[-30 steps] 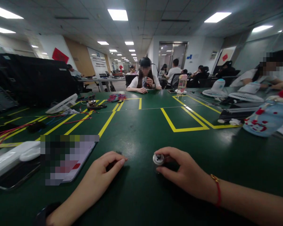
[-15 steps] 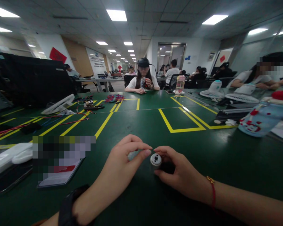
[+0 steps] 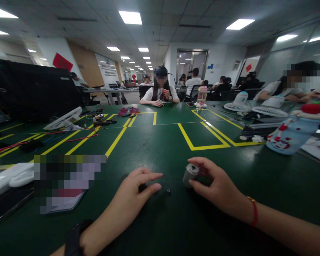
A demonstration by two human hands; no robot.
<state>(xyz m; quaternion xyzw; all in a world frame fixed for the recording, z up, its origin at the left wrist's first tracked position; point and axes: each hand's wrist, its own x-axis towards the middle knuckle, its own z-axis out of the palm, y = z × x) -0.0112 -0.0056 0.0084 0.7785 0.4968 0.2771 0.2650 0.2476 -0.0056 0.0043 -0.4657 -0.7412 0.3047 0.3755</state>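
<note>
My right hand has its thumb and fingers around a short silver metal cylinder. The cylinder leans slightly, and its pale top shows a dark middle. To its left, my left hand is low over the table with thumb and index finger apart and nothing visible between them. A tiny dark round piece with a lighter centre lies on the green table, just right of my left fingertips; it is too small to identify.
At left are a phone, a white device and a clear sleeve. Wires lie farther back. A blue bottle and white fans stand at right. A person sits opposite.
My hands have drawn apart. The right hand has carried the cylinder to the right and tilted it. The left thumb and index finger have parted, and the tiny dark piece now shows on the table.
</note>
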